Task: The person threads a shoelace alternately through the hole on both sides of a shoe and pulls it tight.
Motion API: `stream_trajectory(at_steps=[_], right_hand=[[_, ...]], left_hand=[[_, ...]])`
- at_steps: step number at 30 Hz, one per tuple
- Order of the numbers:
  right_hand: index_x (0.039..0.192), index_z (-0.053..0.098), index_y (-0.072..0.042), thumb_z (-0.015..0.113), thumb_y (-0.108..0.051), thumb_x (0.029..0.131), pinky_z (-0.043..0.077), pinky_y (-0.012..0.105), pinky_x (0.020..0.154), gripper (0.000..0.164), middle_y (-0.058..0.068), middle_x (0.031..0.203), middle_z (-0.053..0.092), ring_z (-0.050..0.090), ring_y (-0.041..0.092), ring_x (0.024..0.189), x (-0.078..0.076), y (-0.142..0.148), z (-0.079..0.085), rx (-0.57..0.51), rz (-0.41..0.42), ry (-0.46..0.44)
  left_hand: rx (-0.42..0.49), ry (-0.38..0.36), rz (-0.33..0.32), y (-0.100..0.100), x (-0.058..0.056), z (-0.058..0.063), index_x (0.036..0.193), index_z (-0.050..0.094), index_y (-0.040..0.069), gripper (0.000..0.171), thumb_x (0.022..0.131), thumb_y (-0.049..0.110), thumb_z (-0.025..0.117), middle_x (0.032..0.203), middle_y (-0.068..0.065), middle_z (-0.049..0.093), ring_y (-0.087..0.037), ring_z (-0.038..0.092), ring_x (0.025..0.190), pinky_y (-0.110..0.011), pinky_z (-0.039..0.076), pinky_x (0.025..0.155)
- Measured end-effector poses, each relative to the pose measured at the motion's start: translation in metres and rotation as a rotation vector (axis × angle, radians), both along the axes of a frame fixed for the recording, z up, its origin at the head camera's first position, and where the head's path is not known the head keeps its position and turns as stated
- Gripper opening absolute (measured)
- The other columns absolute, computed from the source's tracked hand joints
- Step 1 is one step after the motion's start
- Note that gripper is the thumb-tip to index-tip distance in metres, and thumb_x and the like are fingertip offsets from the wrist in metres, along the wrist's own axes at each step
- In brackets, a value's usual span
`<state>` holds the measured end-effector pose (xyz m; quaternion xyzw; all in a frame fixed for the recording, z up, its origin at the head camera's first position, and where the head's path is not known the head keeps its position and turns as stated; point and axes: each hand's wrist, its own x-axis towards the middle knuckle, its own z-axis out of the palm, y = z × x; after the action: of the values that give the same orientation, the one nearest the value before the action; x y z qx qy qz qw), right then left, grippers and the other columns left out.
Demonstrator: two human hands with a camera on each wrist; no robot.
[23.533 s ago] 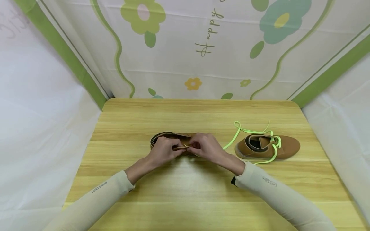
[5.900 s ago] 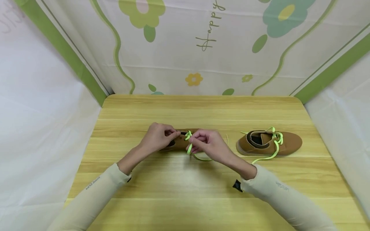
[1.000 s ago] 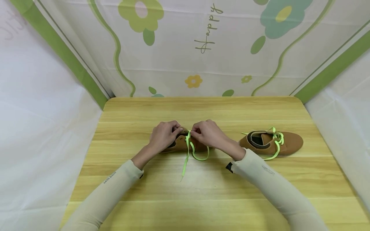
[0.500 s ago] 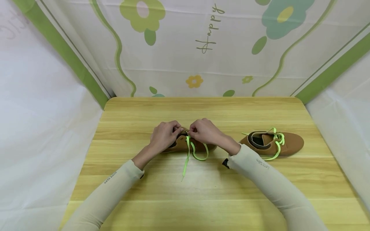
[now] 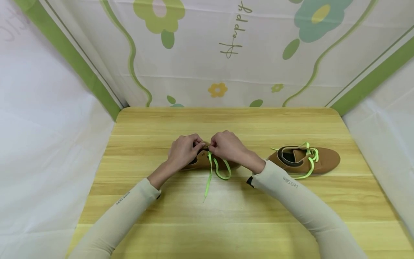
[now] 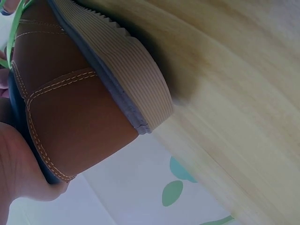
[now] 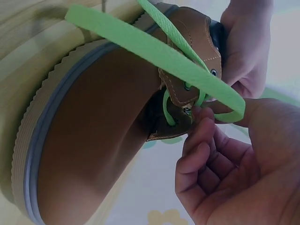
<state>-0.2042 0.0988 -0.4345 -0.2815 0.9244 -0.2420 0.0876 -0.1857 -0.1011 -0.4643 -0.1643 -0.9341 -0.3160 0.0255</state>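
Observation:
A brown shoe with a ribbed pale sole stands on the wooden table in front of me, its toe to the right. My left hand pinches the upper edge of its far eyelet flap; the left wrist view shows mostly the heel and side. My right hand pinches a neon green shoelace close to an eyelet, fingertips near the flap. The lace runs through the lower eyelets, with one end hanging over the near side and a loop beside it. The exact grip of the right fingertips is partly hidden.
Another brown shoe with a green lace in it lies to the right, toe pointing right. Behind the wooden table hangs a white curtain with printed flowers; white cloth also flanks both sides.
Long ago both hands worked on the flap; since then green lace has come into the near shoe's eyelets. Within the last second my right hand shifted slightly left and away; the left stayed nearly still.

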Motion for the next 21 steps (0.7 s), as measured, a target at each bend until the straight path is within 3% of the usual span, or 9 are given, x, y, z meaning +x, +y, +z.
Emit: stream_trajectory(at_steps=[11,16,21], right_hand=[[0.078,0.075,-0.012,0.067,-0.011,0.097,0.039,0.023,0.049,0.021,-0.006,0.061,0.063,0.047,0.007,0.047,0.000,0.007,0.006,-0.010,0.020,0.015],[0.084,0.079,-0.009,0.066,-0.008,0.096,0.048,0.028,0.058,0.018,-0.004,0.067,0.068,0.054,0.008,0.053,-0.004,0.014,0.009,-0.019,0.025,0.050],[0.084,0.080,-0.007,0.065,-0.004,0.096,0.049,0.028,0.059,0.019,-0.002,0.070,0.071,0.055,0.008,0.054,-0.007,0.017,0.009,-0.040,0.028,0.070]], left_hand=[[-0.001,0.016,-0.008,-0.001,0.000,0.001,0.096,0.078,0.013,0.012,0.101,0.023,0.076,0.084,0.002,0.078,-0.009,0.063,0.060,-0.027,0.047,0.050],[0.007,0.049,-0.042,-0.002,-0.001,0.001,0.095,0.080,0.014,0.008,0.097,0.021,0.081,0.084,0.002,0.079,-0.009,0.065,0.060,-0.027,0.047,0.052],[0.025,0.100,-0.082,-0.004,-0.001,0.000,0.089,0.080,0.015,0.006,0.092,0.015,0.085,0.079,0.003,0.078,-0.009,0.066,0.060,-0.028,0.049,0.053]])
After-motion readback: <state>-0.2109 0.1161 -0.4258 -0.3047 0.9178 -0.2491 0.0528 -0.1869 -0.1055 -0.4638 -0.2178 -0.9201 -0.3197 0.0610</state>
